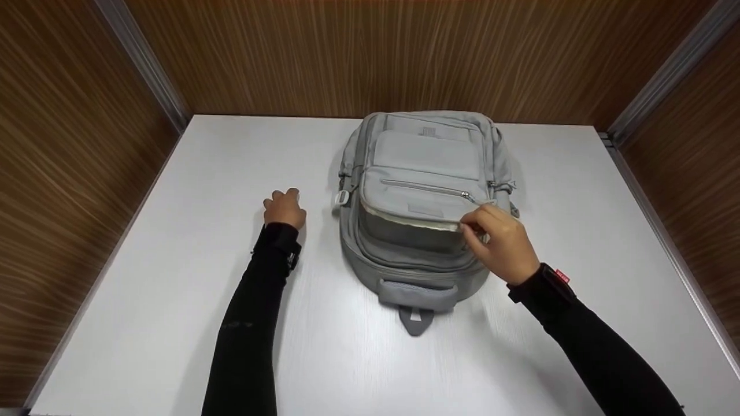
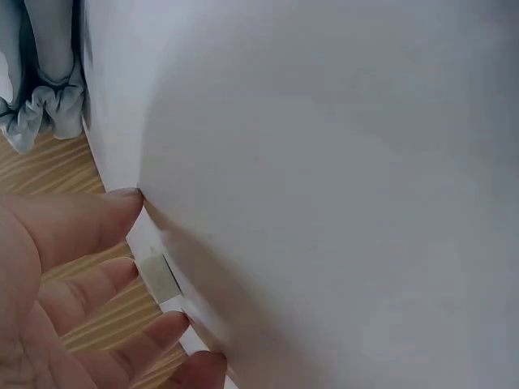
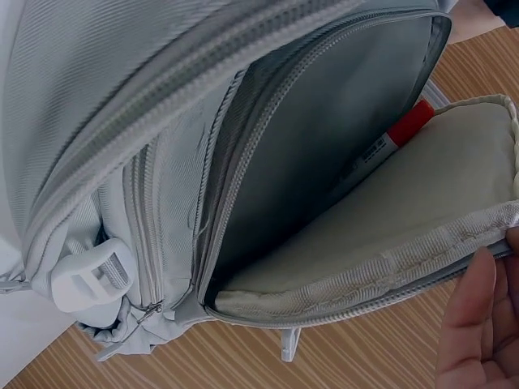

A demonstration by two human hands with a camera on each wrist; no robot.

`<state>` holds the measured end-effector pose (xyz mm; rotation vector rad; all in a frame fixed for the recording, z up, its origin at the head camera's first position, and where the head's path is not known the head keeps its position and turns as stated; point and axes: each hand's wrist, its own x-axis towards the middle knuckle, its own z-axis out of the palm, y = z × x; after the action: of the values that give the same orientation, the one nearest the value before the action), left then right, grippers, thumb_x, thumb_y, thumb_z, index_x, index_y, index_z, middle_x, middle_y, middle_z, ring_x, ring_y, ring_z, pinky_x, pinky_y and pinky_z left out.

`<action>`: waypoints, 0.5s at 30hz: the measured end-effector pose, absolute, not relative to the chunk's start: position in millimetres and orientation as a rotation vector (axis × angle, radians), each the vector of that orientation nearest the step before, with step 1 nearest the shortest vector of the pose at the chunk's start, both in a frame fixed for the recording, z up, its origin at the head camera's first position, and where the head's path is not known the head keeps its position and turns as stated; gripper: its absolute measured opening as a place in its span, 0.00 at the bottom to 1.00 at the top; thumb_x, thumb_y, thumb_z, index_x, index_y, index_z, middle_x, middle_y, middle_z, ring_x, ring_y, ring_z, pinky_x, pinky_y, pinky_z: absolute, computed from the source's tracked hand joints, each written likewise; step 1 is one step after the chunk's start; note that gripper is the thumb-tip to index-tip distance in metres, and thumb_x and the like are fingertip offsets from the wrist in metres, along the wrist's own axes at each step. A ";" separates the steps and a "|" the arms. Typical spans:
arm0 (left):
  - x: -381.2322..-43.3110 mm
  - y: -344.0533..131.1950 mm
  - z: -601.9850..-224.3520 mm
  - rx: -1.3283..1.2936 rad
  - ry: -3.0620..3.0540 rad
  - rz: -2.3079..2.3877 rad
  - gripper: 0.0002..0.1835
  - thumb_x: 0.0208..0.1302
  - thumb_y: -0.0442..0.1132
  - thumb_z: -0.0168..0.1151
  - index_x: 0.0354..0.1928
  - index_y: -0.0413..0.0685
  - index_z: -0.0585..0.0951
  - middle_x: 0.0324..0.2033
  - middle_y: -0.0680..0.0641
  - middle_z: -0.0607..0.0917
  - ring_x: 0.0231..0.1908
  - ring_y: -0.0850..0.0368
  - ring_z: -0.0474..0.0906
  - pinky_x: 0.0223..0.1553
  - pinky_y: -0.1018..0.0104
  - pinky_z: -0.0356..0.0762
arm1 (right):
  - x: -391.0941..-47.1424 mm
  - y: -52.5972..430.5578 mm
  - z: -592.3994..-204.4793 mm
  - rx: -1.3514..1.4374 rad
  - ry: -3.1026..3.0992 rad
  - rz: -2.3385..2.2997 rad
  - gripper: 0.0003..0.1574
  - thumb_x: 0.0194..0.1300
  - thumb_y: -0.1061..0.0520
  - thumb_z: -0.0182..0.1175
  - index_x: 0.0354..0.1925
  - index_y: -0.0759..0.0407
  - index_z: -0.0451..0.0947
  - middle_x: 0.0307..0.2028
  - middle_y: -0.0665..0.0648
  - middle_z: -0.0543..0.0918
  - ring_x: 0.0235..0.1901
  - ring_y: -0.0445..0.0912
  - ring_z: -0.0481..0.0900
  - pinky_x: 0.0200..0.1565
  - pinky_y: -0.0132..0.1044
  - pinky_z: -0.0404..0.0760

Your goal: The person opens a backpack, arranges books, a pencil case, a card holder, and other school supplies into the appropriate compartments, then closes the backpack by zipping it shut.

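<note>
A light grey backpack [image 1: 428,153] lies on the white table with its top handle [image 1: 417,293] toward me. Its front pocket is unzipped, and my right hand [image 1: 502,240] pinches the edge of the pocket flap [image 1: 410,221], holding it up. In the right wrist view the pocket gapes, showing a pale lining [image 3: 405,207]. A white marker with a red cap [image 3: 411,123] lies inside, partly hidden by the lining. My left hand [image 1: 284,209] rests on the table to the left of the backpack, its fingers loosely bent and touching the surface, holding nothing.
The white table [image 1: 144,300] is bounded by wood-grain panels at the back [image 1: 289,58], left and right. A white buckle [image 1: 342,197] sticks out on the backpack's left side. Straps and zipper pulls [image 1: 503,186] hang at its right side.
</note>
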<state>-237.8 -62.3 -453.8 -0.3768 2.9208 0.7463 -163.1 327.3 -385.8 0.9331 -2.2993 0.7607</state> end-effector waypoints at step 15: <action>-238.3 -60.9 -458.6 -0.279 2.992 0.782 0.15 0.64 0.25 0.49 0.52 0.35 0.76 0.50 0.30 0.77 0.49 0.32 0.76 0.51 0.46 0.76 | -161.2 326.5 -384.3 0.916 -2.314 0.763 0.03 0.64 0.64 0.61 0.34 0.64 0.81 0.29 0.57 0.81 0.29 0.43 0.77 0.34 0.24 0.73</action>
<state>-238.3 -60.9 -458.6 -0.2785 2.9918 0.7816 -161.2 326.5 -384.3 0.9159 -2.3139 0.7625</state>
